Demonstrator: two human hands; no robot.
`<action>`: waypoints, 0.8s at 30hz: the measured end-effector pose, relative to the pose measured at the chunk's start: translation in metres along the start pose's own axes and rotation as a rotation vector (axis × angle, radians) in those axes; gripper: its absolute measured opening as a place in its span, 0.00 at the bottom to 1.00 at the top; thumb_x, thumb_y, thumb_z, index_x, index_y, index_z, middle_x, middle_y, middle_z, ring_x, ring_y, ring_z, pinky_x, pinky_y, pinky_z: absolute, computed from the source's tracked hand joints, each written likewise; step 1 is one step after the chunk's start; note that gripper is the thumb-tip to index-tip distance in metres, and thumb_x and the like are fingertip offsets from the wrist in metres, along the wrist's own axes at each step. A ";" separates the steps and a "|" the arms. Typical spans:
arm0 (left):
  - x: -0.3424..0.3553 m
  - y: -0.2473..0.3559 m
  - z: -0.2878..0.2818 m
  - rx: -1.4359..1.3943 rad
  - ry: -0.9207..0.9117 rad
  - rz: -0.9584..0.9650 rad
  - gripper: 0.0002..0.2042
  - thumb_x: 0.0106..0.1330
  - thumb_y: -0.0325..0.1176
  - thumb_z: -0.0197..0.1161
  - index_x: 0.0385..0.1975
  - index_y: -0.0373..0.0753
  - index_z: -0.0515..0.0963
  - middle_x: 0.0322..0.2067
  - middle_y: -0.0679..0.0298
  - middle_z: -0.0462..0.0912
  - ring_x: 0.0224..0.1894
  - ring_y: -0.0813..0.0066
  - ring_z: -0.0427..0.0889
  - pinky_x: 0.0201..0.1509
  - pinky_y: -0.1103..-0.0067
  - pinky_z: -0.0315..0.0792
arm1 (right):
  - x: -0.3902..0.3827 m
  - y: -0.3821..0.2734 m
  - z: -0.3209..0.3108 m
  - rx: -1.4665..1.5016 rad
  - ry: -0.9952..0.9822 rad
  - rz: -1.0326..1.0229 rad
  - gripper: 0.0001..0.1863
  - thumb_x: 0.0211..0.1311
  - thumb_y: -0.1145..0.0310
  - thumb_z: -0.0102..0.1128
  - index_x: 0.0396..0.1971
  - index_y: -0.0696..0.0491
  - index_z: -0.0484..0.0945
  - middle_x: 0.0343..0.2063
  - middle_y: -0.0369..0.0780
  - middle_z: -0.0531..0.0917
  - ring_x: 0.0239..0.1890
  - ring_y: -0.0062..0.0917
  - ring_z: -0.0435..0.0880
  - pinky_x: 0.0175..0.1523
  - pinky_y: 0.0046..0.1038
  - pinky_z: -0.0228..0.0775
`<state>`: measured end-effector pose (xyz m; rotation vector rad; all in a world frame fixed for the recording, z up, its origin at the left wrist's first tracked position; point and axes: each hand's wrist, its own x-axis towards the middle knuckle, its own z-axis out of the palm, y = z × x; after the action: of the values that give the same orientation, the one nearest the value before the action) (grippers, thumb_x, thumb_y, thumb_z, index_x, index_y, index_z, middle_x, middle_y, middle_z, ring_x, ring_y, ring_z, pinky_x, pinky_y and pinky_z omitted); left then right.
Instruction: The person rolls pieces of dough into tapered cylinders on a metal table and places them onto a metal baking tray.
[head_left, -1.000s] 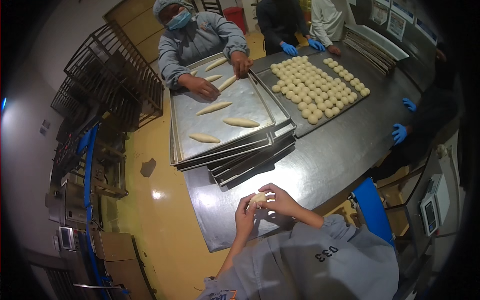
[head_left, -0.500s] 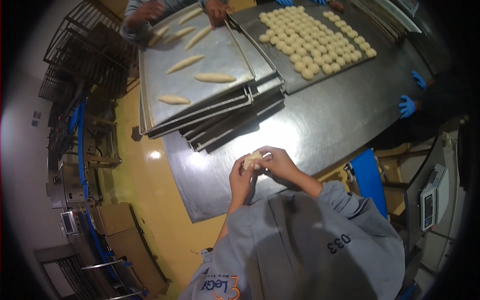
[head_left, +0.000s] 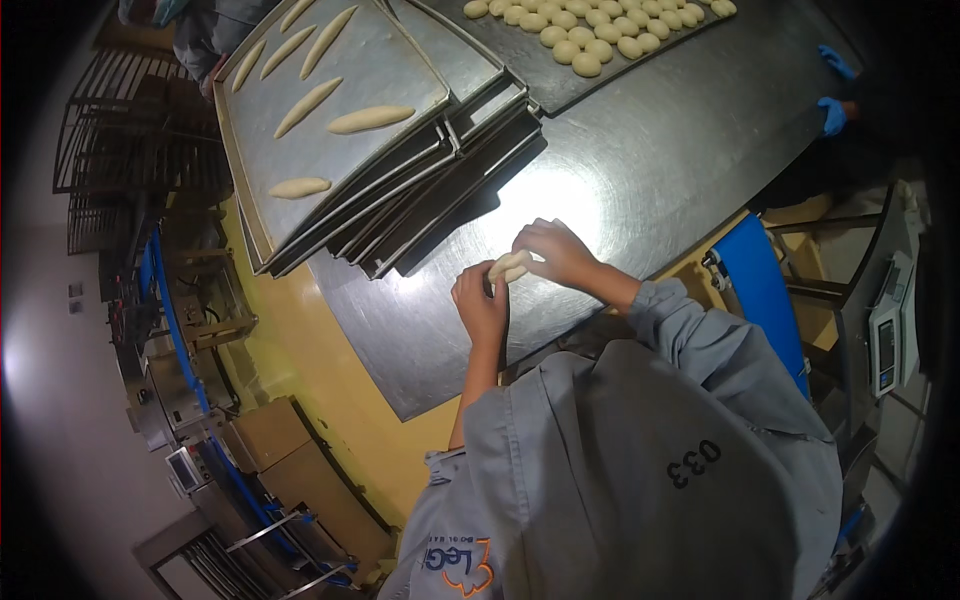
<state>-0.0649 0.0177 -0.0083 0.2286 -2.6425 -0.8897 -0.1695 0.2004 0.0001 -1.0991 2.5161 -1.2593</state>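
Note:
Between my two hands, just above the steel table (head_left: 640,190), is a small piece of pale dough (head_left: 511,266), drawn out lengthwise with a crease or split along it. My left hand (head_left: 481,300) pinches its left end between thumb and fingers. The right end is gripped by my right hand (head_left: 556,252), whose fingers curl over it. Ahead and to the left, long tapered dough pieces (head_left: 371,119) lie spaced out on the top baking tray (head_left: 385,65) of an uneven stack. Many round dough balls (head_left: 586,64) sit in rows on a dark tray (head_left: 560,95) farther away.
A person's sleeve (head_left: 215,30) shows beyond the stack. Blue-gloved hands (head_left: 832,115) of another person are at the table's right edge. A blue conveyor belt (head_left: 765,290) and a scale (head_left: 888,335) stand at right. Racks (head_left: 130,130) and cardboard (head_left: 265,435) are at left.
My hands have moved apart slightly, and the dough between them is longer. The view has shifted, so the trays sit higher. The co-worker's hands no longer show over the top tray.

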 end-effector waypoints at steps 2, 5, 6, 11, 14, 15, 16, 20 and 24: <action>-0.001 -0.008 -0.007 0.136 -0.073 0.145 0.13 0.62 0.32 0.70 0.46 0.42 0.84 0.40 0.65 0.85 0.48 0.64 0.82 0.60 0.67 0.66 | -0.004 0.009 -0.002 -0.111 -0.009 -0.140 0.09 0.61 0.64 0.65 0.40 0.45 0.80 0.39 0.29 0.82 0.45 0.26 0.79 0.52 0.33 0.66; -0.009 -0.020 -0.020 0.298 -0.168 0.377 0.13 0.63 0.32 0.69 0.48 0.45 0.85 0.43 0.68 0.86 0.50 0.67 0.82 0.60 0.67 0.66 | -0.017 0.020 -0.015 -0.400 -0.210 -0.300 0.10 0.66 0.60 0.62 0.43 0.45 0.79 0.47 0.28 0.83 0.51 0.24 0.79 0.54 0.34 0.67; -0.013 -0.026 -0.025 0.296 -0.181 0.426 0.14 0.63 0.33 0.69 0.49 0.46 0.85 0.45 0.69 0.86 0.52 0.68 0.82 0.61 0.66 0.66 | -0.023 0.021 -0.019 -0.402 -0.207 -0.334 0.12 0.66 0.60 0.62 0.47 0.43 0.80 0.53 0.29 0.81 0.56 0.26 0.77 0.58 0.37 0.66; -0.023 -0.032 -0.059 0.313 -0.304 0.493 0.18 0.65 0.37 0.67 0.56 0.53 0.83 0.56 0.71 0.85 0.63 0.66 0.78 0.66 0.63 0.63 | -0.044 0.021 -0.057 -0.438 -0.228 -0.325 0.21 0.67 0.54 0.63 0.60 0.31 0.81 0.76 0.34 0.65 0.76 0.33 0.63 0.76 0.52 0.52; -0.015 -0.033 -0.071 0.333 -0.376 0.482 0.20 0.67 0.37 0.65 0.60 0.54 0.81 0.58 0.73 0.84 0.66 0.66 0.75 0.69 0.61 0.62 | -0.046 0.022 -0.068 -0.396 -0.241 -0.186 0.20 0.64 0.51 0.65 0.57 0.28 0.84 0.78 0.36 0.61 0.79 0.40 0.56 0.78 0.56 0.44; -0.014 -0.033 -0.075 0.321 -0.388 0.482 0.21 0.68 0.36 0.64 0.61 0.51 0.80 0.58 0.72 0.84 0.66 0.65 0.75 0.69 0.61 0.61 | -0.045 0.021 -0.068 -0.295 -0.198 -0.119 0.17 0.65 0.53 0.64 0.53 0.32 0.86 0.76 0.38 0.64 0.78 0.44 0.56 0.79 0.56 0.43; -0.018 -0.033 -0.076 0.305 -0.407 0.480 0.21 0.68 0.35 0.62 0.62 0.48 0.79 0.58 0.71 0.84 0.66 0.64 0.75 0.70 0.61 0.61 | -0.046 0.023 -0.066 -0.255 -0.174 -0.071 0.17 0.65 0.53 0.63 0.54 0.32 0.86 0.74 0.38 0.67 0.78 0.42 0.58 0.79 0.56 0.43; -0.036 -0.027 -0.064 0.002 -0.219 0.095 0.22 0.68 0.28 0.59 0.63 0.34 0.73 0.59 0.62 0.82 0.65 0.56 0.75 0.71 0.59 0.59 | -0.047 0.001 -0.053 0.005 0.003 0.197 0.17 0.66 0.63 0.62 0.54 0.42 0.85 0.63 0.39 0.79 0.69 0.35 0.73 0.75 0.47 0.57; -0.055 0.002 -0.020 0.036 -0.072 0.162 0.26 0.65 0.22 0.58 0.65 0.32 0.70 0.59 0.52 0.78 0.62 0.50 0.75 0.69 0.59 0.64 | -0.065 -0.013 -0.002 0.040 0.067 0.010 0.24 0.58 0.73 0.64 0.58 0.50 0.79 0.58 0.41 0.82 0.61 0.38 0.79 0.69 0.38 0.69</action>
<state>-0.0064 0.0222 -0.0065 -0.0098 -2.6991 -0.8122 -0.1153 0.2393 -0.0020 -1.0516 2.5290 -1.3597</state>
